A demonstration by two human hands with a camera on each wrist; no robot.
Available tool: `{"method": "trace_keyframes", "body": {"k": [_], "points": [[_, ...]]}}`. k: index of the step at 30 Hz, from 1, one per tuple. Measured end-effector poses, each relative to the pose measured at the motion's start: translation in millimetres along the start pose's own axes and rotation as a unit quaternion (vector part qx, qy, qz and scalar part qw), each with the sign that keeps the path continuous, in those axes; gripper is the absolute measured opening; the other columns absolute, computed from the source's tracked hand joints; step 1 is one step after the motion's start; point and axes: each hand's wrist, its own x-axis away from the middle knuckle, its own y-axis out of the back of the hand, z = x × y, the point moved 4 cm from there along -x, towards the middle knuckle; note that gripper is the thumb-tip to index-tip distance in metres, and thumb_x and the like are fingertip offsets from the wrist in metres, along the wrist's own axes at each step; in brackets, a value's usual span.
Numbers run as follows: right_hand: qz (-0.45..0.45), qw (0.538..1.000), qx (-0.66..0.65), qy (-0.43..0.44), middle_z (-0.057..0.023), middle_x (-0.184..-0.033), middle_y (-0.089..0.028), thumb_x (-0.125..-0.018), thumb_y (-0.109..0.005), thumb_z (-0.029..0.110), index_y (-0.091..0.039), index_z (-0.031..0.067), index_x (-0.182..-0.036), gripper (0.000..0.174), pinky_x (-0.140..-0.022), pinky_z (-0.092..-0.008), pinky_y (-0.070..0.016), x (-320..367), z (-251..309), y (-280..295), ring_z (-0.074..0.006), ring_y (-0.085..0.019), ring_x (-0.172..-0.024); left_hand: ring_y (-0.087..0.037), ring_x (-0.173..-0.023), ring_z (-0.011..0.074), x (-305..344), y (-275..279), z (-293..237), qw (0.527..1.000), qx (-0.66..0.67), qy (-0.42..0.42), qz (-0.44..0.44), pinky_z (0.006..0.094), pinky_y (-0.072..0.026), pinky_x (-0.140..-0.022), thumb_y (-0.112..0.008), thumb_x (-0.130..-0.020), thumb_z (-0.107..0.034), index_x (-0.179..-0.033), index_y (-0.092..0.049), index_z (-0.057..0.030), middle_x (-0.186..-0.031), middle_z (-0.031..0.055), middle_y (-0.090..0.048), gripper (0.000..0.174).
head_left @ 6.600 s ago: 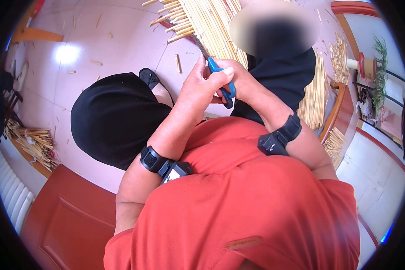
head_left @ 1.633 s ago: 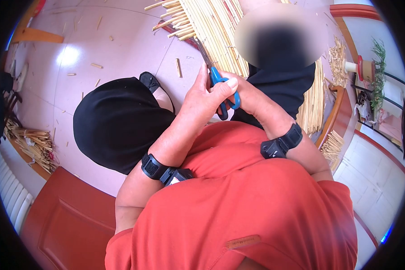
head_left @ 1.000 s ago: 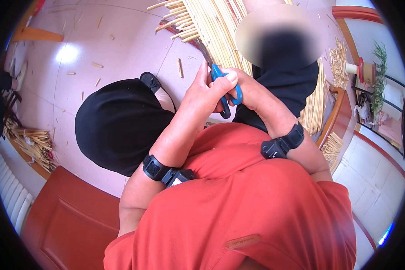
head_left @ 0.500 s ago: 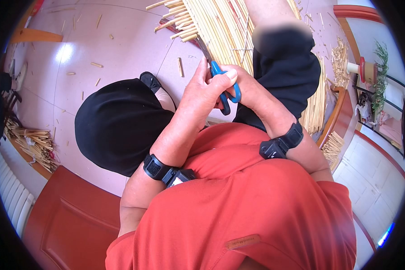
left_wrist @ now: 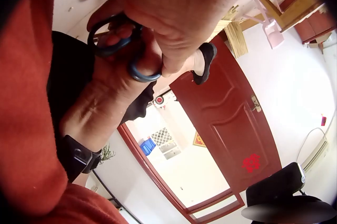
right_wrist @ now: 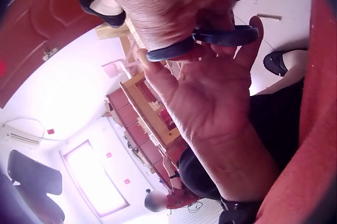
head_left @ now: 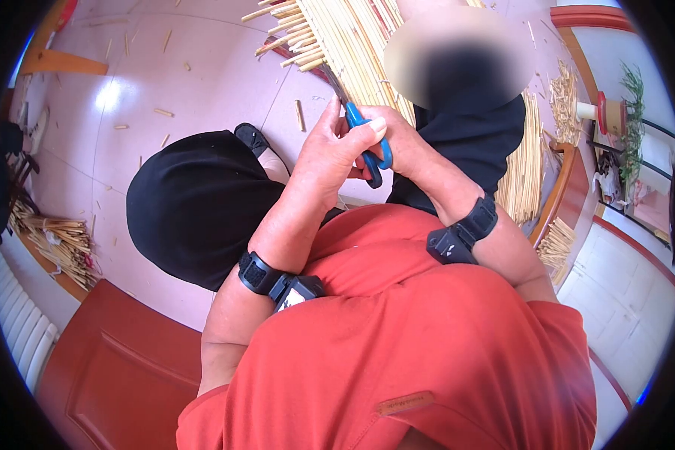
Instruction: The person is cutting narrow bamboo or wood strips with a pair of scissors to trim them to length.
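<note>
In the head view, a pair of scissors with blue and black handles (head_left: 354, 114) points forward. The blades (head_left: 333, 79) lie at the edge of a mat of pale reed-like stalks (head_left: 360, 64), beside uneven stalk ends (head_left: 300, 51) that stick out past it. My right hand (head_left: 403, 142) grips the handles, and its thumb sits through a handle loop (right_wrist: 171, 50) in the right wrist view. From the other side, my left hand (head_left: 324, 154) clasps the same handles, with its thumb across the top. My left palm (right_wrist: 210, 92) faces the loops. Parts of the fingers are hidden.
Short stalk pieces (head_left: 299, 115) lie scattered on the pale tiled floor. Stalk bundles lie at the left (head_left: 64, 244) and right (head_left: 521, 176). My black-trousered knee (head_left: 195, 206) is on the left, near a red wooden panel (head_left: 127, 352).
The view, mat and hands have shifted slightly left. The handle loops stand a little closer together than one second ago. Both hands keep their hold on the scissors.
</note>
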Motion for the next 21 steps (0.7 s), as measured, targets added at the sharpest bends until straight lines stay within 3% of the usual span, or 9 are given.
{"method": "trace_keyframes", "body": {"k": [7, 9, 11, 17, 21], "points": [[-0.006, 0.992, 0.119, 0.031, -0.0082, -0.065, -0.063, -0.081, -0.058, 0.012, -0.061, -0.0027, -0.086, 0.015, -0.049, -0.0264, -0.0489, 5.0, 4.4, 1.4, -0.0135, -0.062, -0.056, -0.056, -0.071, 0.0101, 3.5, 2.0, 4.2, 1.000, -0.010, 0.013, 0.003, 0.0237, -0.0486, -0.054, -0.067, -0.080, -0.031, -0.129, -0.042, -0.0046, -0.089, 0.0055, -0.054, 0.061], [0.035, 0.995, 0.091, -0.001, -0.0025, -0.077, -0.062, -0.084, -0.060, 0.015, -0.061, 0.0021, -0.095, 0.017, -0.055, -0.0227, -0.0470, 6.4, -1.6, 0.5, -0.0083, -0.058, -0.065, -0.056, -0.072, 0.0099, 6.3, 1.6, 5.2, 1.000, -0.011, 0.017, 0.003, 0.0239, -0.0490, -0.055, -0.066, -0.081, -0.030, -0.129, -0.042, -0.0046, -0.089, 0.0055, -0.054, 0.060], [0.049, 0.996, 0.070, -0.021, -0.0024, -0.078, -0.062, -0.083, -0.060, 0.015, -0.061, 0.0021, -0.095, 0.017, -0.055, -0.0228, -0.0472, 11.5, -4.1, -0.6, -0.0083, -0.058, -0.066, -0.056, -0.084, 0.0156, 11.8, -1.3, 9.5, 0.998, -0.017, 0.055, 0.029, 0.0333, -0.0540, -0.065, -0.067, -0.082, -0.039, -0.147, -0.023, -0.0025, -0.113, 0.0129, -0.051, 0.086], [0.045, 0.999, 0.003, -0.016, -0.0019, -0.078, -0.060, -0.087, -0.058, 0.022, -0.059, 0.0047, -0.096, 0.019, -0.053, -0.0215, -0.0444, 20.9, 10.3, -2.3, -0.0079, -0.055, -0.062, -0.058, -0.091, 0.0182, 14.7, -4.5, 5.9, 0.996, -0.055, 0.049, 0.040, 0.0342, -0.0520, -0.071, -0.064, -0.083, -0.048, -0.148, -0.018, -0.0007, -0.117, 0.0136, -0.050, 0.092], [0.096, 0.994, -0.032, -0.039, -0.0006, -0.074, -0.060, -0.090, -0.056, 0.028, -0.059, 0.0077, -0.093, 0.021, -0.049, -0.0206, -0.0409, 13.9, 15.8, -2.4, -0.0075, -0.055, -0.058, -0.059, -0.088, 0.0170, 8.5, -2.4, 3.8, 0.997, -0.059, 0.040, 0.019, 0.0320, -0.0503, -0.070, -0.062, -0.083, -0.051, -0.148, -0.017, -0.0009, -0.112, 0.0126, -0.052, 0.093]]}}
